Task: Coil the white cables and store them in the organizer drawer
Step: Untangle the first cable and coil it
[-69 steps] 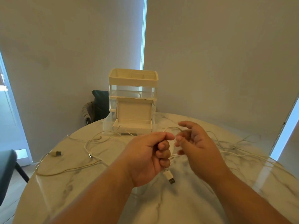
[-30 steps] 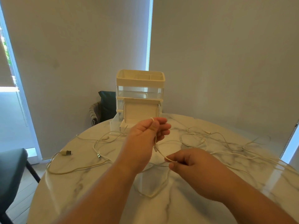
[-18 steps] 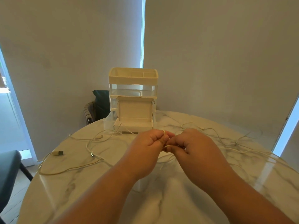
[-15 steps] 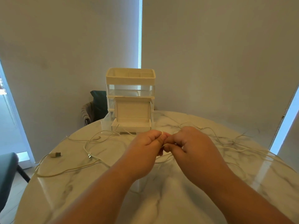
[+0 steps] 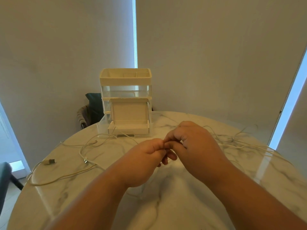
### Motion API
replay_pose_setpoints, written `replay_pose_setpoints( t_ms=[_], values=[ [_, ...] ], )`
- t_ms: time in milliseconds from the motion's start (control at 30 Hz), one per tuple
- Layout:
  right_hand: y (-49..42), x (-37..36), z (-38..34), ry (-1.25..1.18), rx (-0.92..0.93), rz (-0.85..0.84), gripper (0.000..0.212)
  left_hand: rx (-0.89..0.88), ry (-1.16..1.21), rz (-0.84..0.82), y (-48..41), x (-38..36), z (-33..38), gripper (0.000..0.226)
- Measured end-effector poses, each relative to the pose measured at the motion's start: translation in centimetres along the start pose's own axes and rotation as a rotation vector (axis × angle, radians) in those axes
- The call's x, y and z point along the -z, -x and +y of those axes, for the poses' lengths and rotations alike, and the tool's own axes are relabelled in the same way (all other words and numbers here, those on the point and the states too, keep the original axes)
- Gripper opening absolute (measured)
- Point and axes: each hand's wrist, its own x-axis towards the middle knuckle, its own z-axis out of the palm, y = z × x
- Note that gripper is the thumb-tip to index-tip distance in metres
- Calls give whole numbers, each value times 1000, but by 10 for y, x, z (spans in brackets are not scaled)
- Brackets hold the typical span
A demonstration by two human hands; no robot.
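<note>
Pinching with curled left hand [image 5: 144, 163] and right hand [image 5: 194, 150], probably on one of the thin white cables [image 5: 80, 151] sprawled left and right across round marble table [image 5: 174, 209]. Limp, light, springy; better grabbing near a plug.

Both bare forearms reach toward the organizer [image 5: 125, 77]. In front of it the left hand [image 5: 146, 157] and right hand [image 5: 193, 143] meet fingertip to fingertip, fingers curled, pinching a white cable [image 5: 232, 146]. The right hand is nearer the organizer.

Dim daylight leaks past the blinds [image 5: 216, 63], glaring off the table [image 5: 264, 165]; edges bow.
</note>
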Motion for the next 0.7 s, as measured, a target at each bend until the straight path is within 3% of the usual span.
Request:
replay_pose_setpoints(
  t_ms=[133,300,467,600,700],
  values=[
    [0,-4,6,-11,-6,3,11,34,49,-21,0,1,0,29],
    [-3,-3,15,-35,7,-4,16,70,271,-34,-4,1,-7,42],
    [-5,-6,23,-75,-17,21,20,63,430,-52,-4,4,-8,39],
    [-5,-8,31,-272,-75,31,14,69,511,-81,-3,4,-7,37],
    [-5,-4,36,-662,-167,24,11,53,659,-137,-2,7,-7,36]
  ],
)
